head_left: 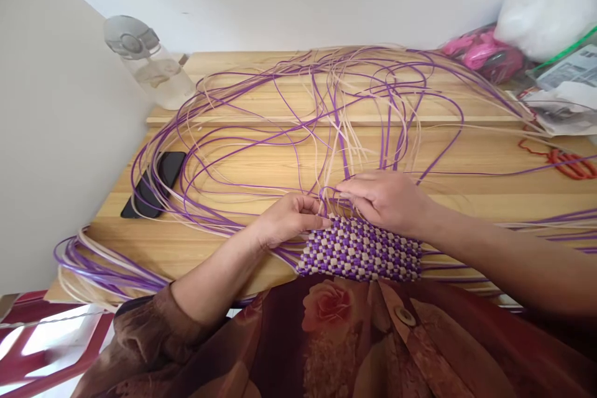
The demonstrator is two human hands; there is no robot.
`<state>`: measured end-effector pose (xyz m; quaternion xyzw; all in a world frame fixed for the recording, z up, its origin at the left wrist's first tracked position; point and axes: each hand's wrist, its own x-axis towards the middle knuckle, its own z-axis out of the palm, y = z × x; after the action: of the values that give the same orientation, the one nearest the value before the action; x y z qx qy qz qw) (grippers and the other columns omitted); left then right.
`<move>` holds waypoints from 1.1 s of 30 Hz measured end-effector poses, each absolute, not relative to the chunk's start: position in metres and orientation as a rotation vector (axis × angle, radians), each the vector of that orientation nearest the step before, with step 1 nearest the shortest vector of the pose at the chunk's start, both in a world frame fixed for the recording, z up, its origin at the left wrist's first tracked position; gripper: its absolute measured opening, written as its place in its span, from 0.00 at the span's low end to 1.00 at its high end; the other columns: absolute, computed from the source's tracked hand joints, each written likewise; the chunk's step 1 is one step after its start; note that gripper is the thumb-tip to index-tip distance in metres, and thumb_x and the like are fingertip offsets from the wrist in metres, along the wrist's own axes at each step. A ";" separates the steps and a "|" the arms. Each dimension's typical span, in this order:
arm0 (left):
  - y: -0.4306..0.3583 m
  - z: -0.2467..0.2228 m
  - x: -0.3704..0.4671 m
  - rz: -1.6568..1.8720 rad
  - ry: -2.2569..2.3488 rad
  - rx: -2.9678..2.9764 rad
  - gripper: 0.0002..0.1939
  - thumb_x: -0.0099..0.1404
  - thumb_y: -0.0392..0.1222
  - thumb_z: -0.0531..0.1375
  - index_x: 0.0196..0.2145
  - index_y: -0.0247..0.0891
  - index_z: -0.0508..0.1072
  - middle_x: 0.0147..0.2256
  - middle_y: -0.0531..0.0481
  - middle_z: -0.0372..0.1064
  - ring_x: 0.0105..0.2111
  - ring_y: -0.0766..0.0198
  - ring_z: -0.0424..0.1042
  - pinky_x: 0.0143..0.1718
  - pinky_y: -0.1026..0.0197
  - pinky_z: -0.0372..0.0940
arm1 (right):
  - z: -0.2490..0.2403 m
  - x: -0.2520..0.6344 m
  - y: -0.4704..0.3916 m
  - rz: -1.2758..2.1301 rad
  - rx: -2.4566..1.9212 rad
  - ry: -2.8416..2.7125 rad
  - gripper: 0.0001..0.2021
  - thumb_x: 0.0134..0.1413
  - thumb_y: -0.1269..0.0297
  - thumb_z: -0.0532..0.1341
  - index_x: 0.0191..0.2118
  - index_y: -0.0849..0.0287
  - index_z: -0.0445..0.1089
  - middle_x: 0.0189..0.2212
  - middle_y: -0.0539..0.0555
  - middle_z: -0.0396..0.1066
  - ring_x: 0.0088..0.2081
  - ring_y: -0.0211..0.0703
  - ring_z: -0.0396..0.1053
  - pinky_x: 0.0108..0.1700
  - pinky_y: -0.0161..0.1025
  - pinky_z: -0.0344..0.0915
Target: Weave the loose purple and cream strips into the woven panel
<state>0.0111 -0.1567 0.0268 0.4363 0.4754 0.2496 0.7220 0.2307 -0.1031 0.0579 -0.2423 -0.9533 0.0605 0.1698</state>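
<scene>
A woven piece [359, 252] in purple and beige checks lies at the table's near edge, against my shirt. Long loose purple and beige strands run out from its far edge and both sides. My left hand [296, 217] is closed at its far left corner, thumb on the weave, fingers pinching strands there. Just to the right, my right hand [385, 199] bends over the far edge, its thumb and forefinger closed on a thin purple strand [336, 189]. The fingertips partly hide which strands lie between them.
Loops of strands [224, 90] spread over the wooden table [261, 168] and its raised back ledge. A black phone [156, 183] lies under strands at left, near a clear bottle [153, 71]. Pink bagged items [485, 53] and an orange cord bundle [571, 163] are at right.
</scene>
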 end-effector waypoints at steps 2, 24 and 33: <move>-0.157 0.027 0.011 0.560 1.039 0.976 0.11 0.51 0.42 0.69 0.26 0.33 0.72 0.23 0.56 0.65 0.23 0.72 0.60 0.28 0.66 0.54 | 0.064 0.229 -0.114 0.429 -0.920 -2.705 0.13 0.63 0.68 0.51 0.43 0.60 0.74 0.35 0.55 0.77 0.35 0.42 0.72 0.38 0.38 0.64; -0.164 0.016 0.023 0.709 1.126 0.868 0.17 0.46 0.47 0.72 0.25 0.33 0.71 0.20 0.57 0.64 0.18 0.74 0.57 0.21 0.66 0.48 | 0.076 0.206 -0.112 1.205 -1.218 -2.504 0.13 0.58 0.69 0.54 0.44 0.58 0.75 0.26 0.49 0.74 0.24 0.35 0.68 0.27 0.32 0.60; -0.165 0.018 0.021 0.729 1.069 0.903 0.16 0.47 0.46 0.72 0.26 0.32 0.73 0.21 0.56 0.66 0.20 0.74 0.58 0.22 0.67 0.50 | 0.052 0.195 -0.078 0.714 -0.447 -2.725 0.17 0.61 0.73 0.51 0.49 0.59 0.75 0.36 0.57 0.71 0.38 0.39 0.67 0.42 0.38 0.63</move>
<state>0.0207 -0.1646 0.0179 0.4062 0.4809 0.3278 0.7045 0.1948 -0.0782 0.0516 -0.1553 -0.9453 0.2479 0.1442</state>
